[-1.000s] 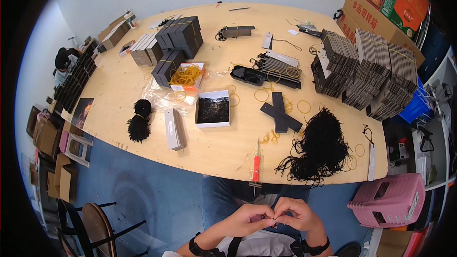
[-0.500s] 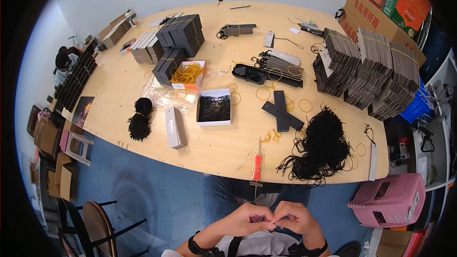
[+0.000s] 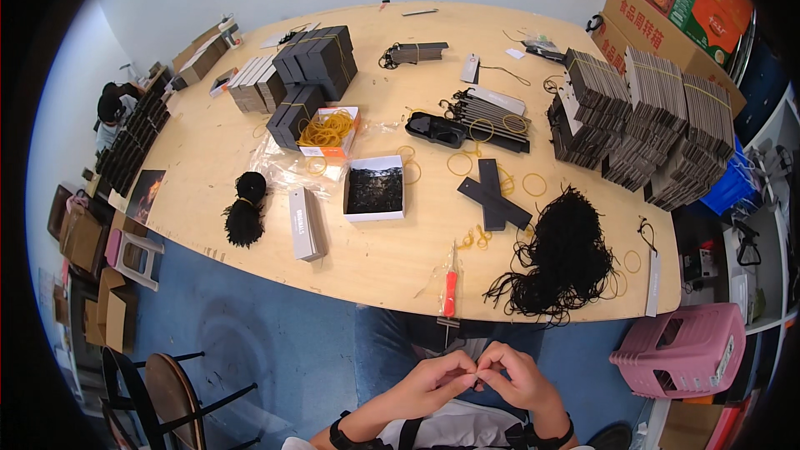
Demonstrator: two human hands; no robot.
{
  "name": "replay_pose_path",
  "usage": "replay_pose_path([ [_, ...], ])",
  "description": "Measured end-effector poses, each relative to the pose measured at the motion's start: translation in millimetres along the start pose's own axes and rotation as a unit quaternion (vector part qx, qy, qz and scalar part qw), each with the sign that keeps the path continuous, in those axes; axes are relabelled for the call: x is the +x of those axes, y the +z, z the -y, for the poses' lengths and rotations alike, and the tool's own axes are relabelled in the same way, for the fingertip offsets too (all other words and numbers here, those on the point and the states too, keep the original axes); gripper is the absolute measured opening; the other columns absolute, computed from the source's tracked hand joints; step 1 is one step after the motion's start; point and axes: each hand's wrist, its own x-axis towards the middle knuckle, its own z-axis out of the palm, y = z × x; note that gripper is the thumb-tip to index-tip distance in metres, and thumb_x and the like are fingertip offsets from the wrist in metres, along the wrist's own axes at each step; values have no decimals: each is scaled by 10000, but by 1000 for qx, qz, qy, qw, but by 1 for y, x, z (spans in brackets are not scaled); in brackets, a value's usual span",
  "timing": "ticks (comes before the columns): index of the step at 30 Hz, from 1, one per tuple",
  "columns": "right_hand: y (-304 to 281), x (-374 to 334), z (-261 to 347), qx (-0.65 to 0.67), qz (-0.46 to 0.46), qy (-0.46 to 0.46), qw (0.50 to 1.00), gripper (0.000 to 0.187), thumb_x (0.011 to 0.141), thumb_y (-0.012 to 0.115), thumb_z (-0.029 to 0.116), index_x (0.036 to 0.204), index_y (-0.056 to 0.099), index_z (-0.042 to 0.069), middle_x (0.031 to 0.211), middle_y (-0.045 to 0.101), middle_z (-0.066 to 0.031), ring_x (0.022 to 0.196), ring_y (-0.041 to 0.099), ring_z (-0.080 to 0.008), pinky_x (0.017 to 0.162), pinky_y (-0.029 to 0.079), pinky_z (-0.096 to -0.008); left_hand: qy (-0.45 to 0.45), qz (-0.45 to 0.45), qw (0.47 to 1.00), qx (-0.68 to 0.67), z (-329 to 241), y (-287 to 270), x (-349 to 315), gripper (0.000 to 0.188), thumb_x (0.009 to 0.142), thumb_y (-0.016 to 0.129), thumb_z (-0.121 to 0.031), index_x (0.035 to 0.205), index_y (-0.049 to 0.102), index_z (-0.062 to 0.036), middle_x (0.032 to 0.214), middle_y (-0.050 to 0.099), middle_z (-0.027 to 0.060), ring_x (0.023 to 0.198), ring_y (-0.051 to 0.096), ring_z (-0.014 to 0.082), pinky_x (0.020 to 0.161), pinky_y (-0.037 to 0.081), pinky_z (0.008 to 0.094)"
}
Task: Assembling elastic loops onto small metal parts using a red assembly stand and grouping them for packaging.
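Over my lap, just off the table's near edge, my left hand (image 3: 437, 381) and my right hand (image 3: 518, 378) meet fingertip to fingertip. Both are closed in a pinch. A tiny dark bit shows between the fingertips, too small to name. On the table beyond them lies a red-handled pointed tool (image 3: 451, 293) on a clear wrapper. Right of it spreads a loose heap of black cords (image 3: 568, 254). Two dark tags (image 3: 493, 200) lie crossed behind it. A white box (image 3: 375, 215) holds small black pieces.
Rubber bands (image 3: 329, 128) fill an orange-and-white box. A tied black cord bundle (image 3: 244, 210) and a grey tag stack (image 3: 307, 225) lie left. Tall banded tag stacks (image 3: 658, 117) stand right. A pink plastic stool (image 3: 683, 350) and a chair (image 3: 173, 396) flank me. Another person (image 3: 115, 108) is far left.
My joined hands have risen slightly toward the table, and the fingers have shifted a little while staying pinched together. The things on the table have not moved.
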Motion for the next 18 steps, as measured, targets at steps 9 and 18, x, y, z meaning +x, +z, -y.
replay_pose_path([
  [9, 3, 0, 3, -168, -15, -37, 985, 130, 942, 557, 42, 963, 448, -27, 741, 622, -132, 635, 647, -186, 573, 512, -287, -52, -21, 997, -59, 3, 3, -4, 153, 1008, 508, -172, 1037, 524, -22, 887, 535, -6, 758, 473, 37, 680, 401, 192],
  [18, 7, -5, 0, -25, -38, 44, 998, 153, 947, 567, 75, 1046, 494, -17, 791, 639, -92, 724, 664, -148, 571, 500, -282, -18, -69, 997, -14, 11, 4, -5, 125, 994, 528, -164, 987, 543, -40, 806, 501, -43, 698, 394, 13, 604, 327, 178],
])
